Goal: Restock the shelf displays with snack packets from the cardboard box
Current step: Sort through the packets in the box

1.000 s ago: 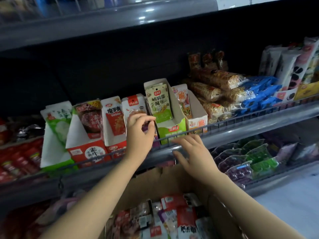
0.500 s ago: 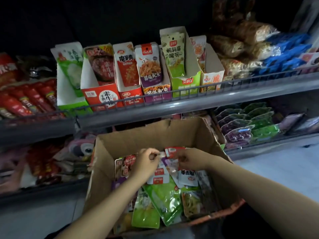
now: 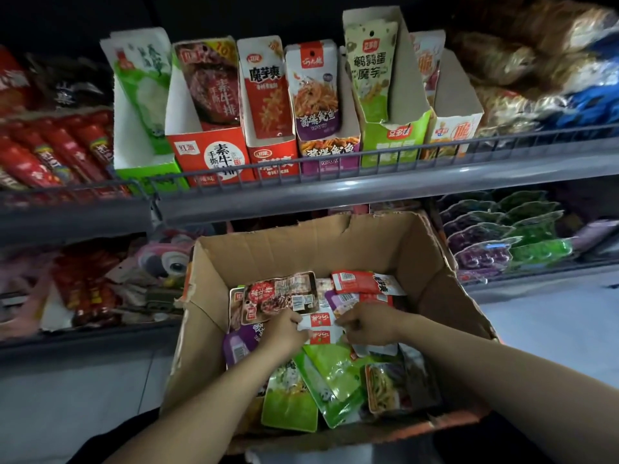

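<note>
Hands meet inside the torn brown cardboard box (image 3: 335,249) below the grey wire-fronted shelf (image 3: 335,189): left hand (image 3: 284,333) and right hand (image 3: 366,324) pinch a white-and-red snack packet (image 3: 320,321) atop the box's heap. Slick neighbouring packets may lift with it, then spill.
</note>
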`<state>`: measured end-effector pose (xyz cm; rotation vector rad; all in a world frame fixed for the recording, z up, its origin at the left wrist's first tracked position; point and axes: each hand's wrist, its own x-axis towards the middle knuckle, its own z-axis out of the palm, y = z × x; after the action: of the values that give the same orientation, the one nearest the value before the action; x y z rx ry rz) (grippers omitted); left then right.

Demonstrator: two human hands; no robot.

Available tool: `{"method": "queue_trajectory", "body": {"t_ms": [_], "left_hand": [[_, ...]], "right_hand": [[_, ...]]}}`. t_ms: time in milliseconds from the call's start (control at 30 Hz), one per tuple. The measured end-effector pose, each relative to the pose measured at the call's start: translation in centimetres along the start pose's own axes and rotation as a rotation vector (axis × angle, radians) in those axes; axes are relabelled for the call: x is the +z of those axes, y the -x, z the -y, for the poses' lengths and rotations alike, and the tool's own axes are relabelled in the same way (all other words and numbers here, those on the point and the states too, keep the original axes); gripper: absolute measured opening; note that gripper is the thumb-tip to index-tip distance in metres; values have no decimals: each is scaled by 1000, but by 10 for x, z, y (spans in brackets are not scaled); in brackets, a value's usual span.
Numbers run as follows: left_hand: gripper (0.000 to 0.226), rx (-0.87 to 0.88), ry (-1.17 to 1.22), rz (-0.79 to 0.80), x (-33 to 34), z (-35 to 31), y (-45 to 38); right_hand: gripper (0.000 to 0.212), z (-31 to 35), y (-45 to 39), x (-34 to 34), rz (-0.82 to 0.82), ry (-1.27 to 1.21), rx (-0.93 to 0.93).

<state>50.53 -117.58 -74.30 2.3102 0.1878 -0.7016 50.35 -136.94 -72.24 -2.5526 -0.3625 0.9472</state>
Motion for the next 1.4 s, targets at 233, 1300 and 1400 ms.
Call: {"method": "queue_trajectory", "body": {"t_ms": [233,1300,1400], "left_hand": [[46,-159,336,-43,10,-3,1],[17,255,402,99,-89,-75,54],[22,311,414,30,-99,-81,56]], "right_hand": [[49,-3,-8,6,3,-125,45],[23,73,44,-99,-741,-437,-66],[20,81,47,-115,-767,-623,-102]]}}
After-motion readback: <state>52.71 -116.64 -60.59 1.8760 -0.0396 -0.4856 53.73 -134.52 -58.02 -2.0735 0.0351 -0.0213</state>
